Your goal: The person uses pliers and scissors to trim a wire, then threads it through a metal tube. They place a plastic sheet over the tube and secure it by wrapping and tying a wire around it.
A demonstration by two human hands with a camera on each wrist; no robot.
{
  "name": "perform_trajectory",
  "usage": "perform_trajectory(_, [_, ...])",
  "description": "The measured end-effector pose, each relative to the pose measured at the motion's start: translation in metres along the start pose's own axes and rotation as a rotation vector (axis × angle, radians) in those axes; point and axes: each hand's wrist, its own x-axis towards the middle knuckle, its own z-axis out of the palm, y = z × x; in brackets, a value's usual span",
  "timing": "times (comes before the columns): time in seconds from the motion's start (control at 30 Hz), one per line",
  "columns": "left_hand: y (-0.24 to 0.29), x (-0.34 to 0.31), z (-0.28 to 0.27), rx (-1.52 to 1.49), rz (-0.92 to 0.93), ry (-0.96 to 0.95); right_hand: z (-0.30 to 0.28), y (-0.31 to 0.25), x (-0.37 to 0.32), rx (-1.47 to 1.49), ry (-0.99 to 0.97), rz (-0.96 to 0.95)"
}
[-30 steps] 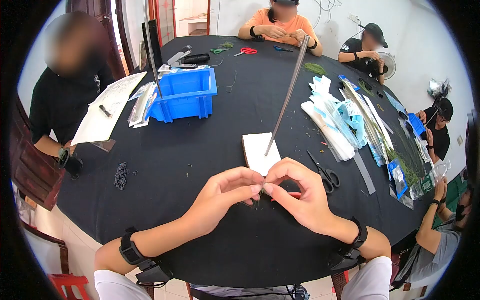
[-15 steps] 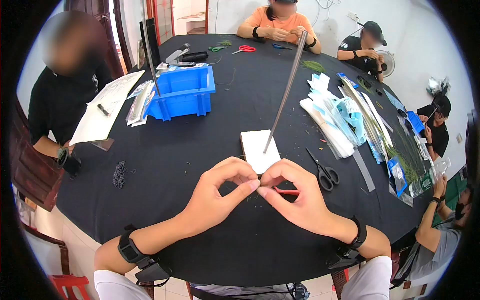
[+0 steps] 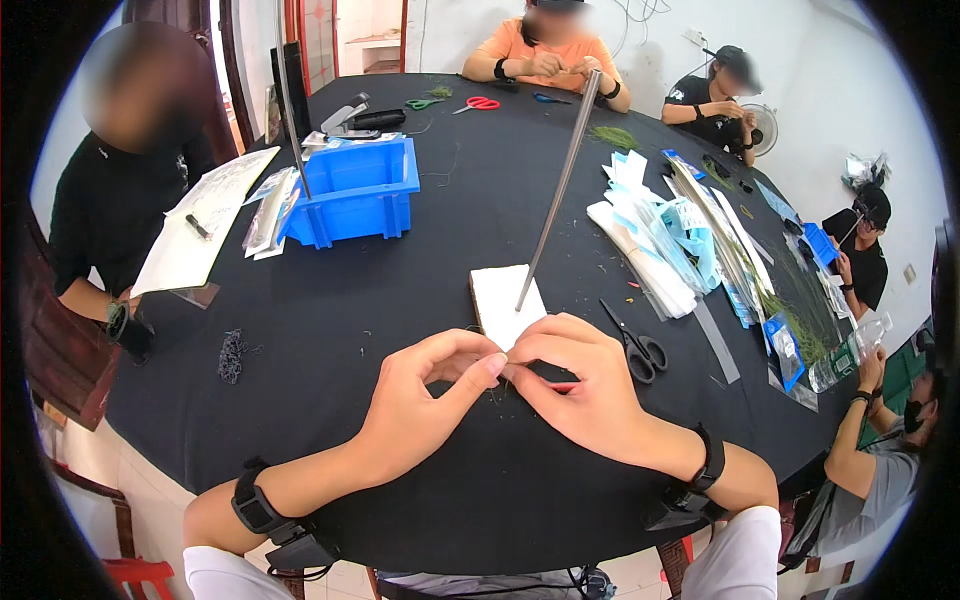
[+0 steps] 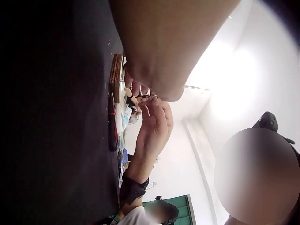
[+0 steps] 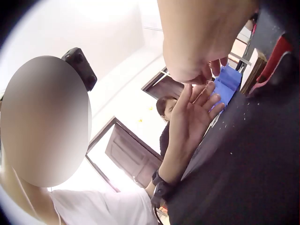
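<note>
My left hand (image 3: 420, 400) and right hand (image 3: 580, 390) meet at the fingertips in front of a white-topped block (image 3: 495, 290). Between thumbs and forefingers both pinch something small and thin, with fine greenish strands (image 3: 503, 392) poking out below; most of it is hidden by the fingers. From the block's top a slender metal rod (image 3: 555, 200) rises at a slant. A tool with a red handle (image 3: 563, 386) lies behind the right thumb, mostly covered in the head view; its red handle (image 5: 276, 61) shows beside the block in the right wrist view.
Black scissors (image 3: 640, 350) lie right of the hands. Beyond them are piled white and blue packets (image 3: 660, 240). A blue bin (image 3: 355, 200) stands at the back left, and a dark tangle of chain or cord (image 3: 231, 357) lies at left. Several people sit round the black-covered table.
The head view has shifted slightly, moving the scene a little left. My hands stay together at the fingertips; the right hand has turned slightly, its fingers now closer together and covering more of the red handle.
</note>
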Motion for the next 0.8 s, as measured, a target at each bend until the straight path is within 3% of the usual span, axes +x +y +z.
perform_trajectory(0.13, [0.004,-0.001,-0.001,0.191,0.167,-0.001,0.003,-0.002,0.000,-0.160,0.035,-0.085])
perform_trajectory(0.33, [-0.004,0.001,0.001,0.098,0.140,-0.050,-0.022,-0.013,0.020,-0.117,0.131,-0.137])
perform_trajectory(0.43, [-0.006,0.002,-0.001,-0.188,-0.046,-0.238,-0.045,-0.016,0.046,-0.127,0.293,-0.111])
perform_trajectory(0.6, [0.015,0.001,-0.001,-0.583,-0.159,-0.056,-0.063,-0.014,0.088,-0.180,0.363,-0.166])
perform_trajectory(0.8, [0.011,0.001,-0.004,-0.631,-0.355,0.008,-0.058,-0.014,0.093,-0.086,0.433,-0.135])
